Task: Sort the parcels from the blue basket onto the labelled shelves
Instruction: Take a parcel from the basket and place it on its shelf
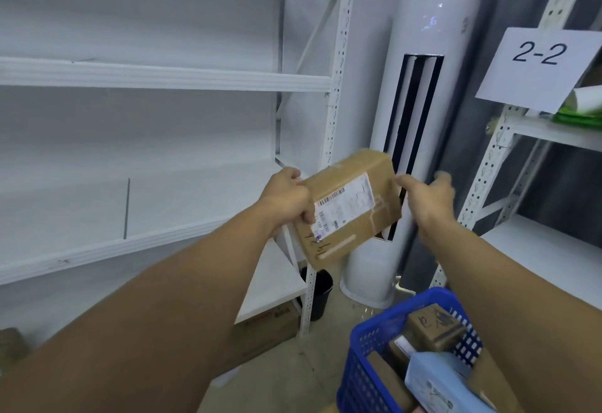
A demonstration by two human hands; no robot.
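Cardboard parcel (374,217), gripped by left hand (288,197), right hand (426,196) open alongside: read label (347,202), match shelf tag (537,66) before placing.

This was a parcel storeroom or small sorting depot. A tall white slotted-steel shelving rack (163,77) stood along the wall. A second white slotted rack (488,165) on the right carried a white paper sign printed "2-2" (537,64). A brown cardboard parcel with a white barcoded shipping label (351,207) was in front of them. A blue plastic lattice basket (365,347) held more small taped cardboard parcels (433,328) above a bare grey concrete floor (325,341).
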